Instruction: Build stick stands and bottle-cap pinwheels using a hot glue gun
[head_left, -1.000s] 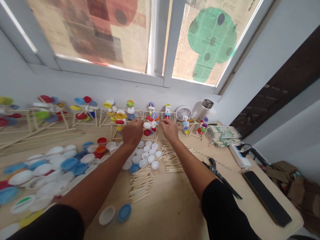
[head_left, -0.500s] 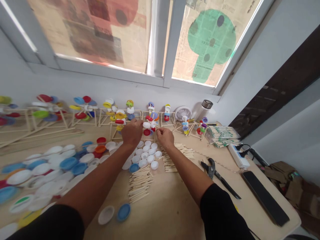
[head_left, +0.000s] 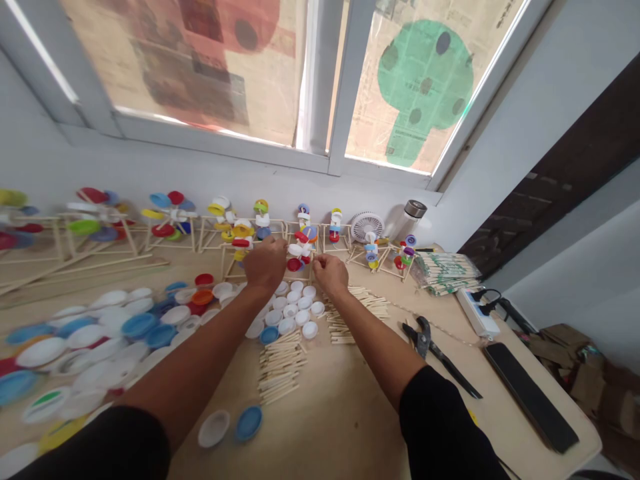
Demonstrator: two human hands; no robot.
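My left hand and my right hand are at the two sides of a small wheel model made of red, white and blue bottle caps on a wooden-stick frame. The fingers of each hand are closed in a pinch at its ends; the exact parts they grip are too small to make out. Just in front lies a group of small white bottle caps. Below my right wrist is a pile of short wooden sticks, and another stick pile lies between my forearms.
Similar cap wheels line the wall. Many larger caps spread over the left. To the right are a small fan, a steel-lidded bottle, bagged sticks, a power strip, pliers and a black slab.
The bottle-cap wheel between my hands has turned slightly, and its caps sit at different angles. Both hands stay in nearly the same place; the view has shifted a little.
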